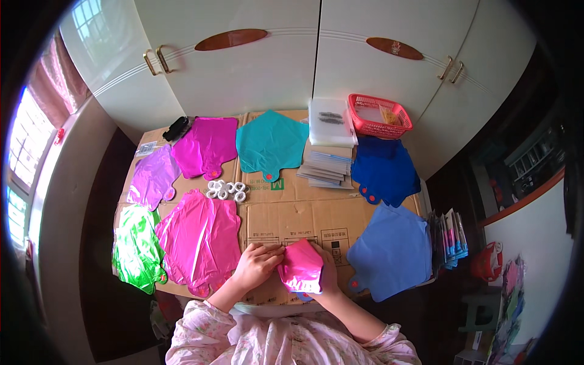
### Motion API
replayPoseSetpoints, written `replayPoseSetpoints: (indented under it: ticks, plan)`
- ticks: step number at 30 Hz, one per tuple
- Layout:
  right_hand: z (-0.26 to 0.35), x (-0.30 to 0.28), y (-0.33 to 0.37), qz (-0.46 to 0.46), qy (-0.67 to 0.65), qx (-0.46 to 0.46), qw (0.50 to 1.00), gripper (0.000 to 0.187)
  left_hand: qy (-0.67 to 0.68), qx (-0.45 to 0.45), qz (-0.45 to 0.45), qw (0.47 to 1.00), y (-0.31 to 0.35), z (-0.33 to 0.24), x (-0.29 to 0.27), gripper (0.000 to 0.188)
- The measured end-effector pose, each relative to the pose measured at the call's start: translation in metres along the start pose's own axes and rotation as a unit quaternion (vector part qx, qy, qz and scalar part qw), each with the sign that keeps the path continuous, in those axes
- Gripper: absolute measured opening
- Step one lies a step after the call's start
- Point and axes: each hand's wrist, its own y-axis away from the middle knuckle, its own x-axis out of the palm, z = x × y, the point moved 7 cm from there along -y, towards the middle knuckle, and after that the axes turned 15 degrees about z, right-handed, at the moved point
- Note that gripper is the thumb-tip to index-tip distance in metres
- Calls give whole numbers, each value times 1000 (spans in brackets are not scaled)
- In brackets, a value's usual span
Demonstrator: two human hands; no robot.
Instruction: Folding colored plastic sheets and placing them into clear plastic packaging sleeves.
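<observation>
A folded pink foil balloon [302,265], flat and without air, is in front of me over the near edge of the cardboard. My right hand [328,275] grips it from the right, its fingers partly hidden behind the foil. At its left edge, the bent fingers of my left hand [260,265] are closed on the foil; the fingertips are partly hidden. A bit of blue foil [304,296] shows beneath it. Just left of my left hand lies a stack of flat pink foil balloons [199,240]. To the right of my right hand is a stack of light blue foil balloons [392,252].
Around the cardboard [292,213] lie green [137,246], lilac [153,176], magenta [207,146], teal [272,143] and dark blue foil balloons [386,173]. White ribbon rolls [226,190], clear bags [331,125], grey packets [325,165] and a red basket [380,125] stand farther back.
</observation>
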Motion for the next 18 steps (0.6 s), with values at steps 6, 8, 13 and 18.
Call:
replayPoseSetpoints:
  ticks: [6, 8, 13, 18]
  plan:
    - [13, -9, 2, -12, 111, -56, 992, 48, -57, 8, 82, 995, 5, -4, 4, 35]
    - [19, -11, 2, 0, 135, -64, 989, 47, -61, 6, 94, 994, 8, -4, 7, 37]
    - [22, -13, 4, -1, 135, -62, 989, 47, -70, -2, 131, 989, 12, -3, 11, 43]
    - [26, -15, 3, 9, 148, -73, 986, 51, -64, -12, 129, 990, 12, -4, 6, 43]
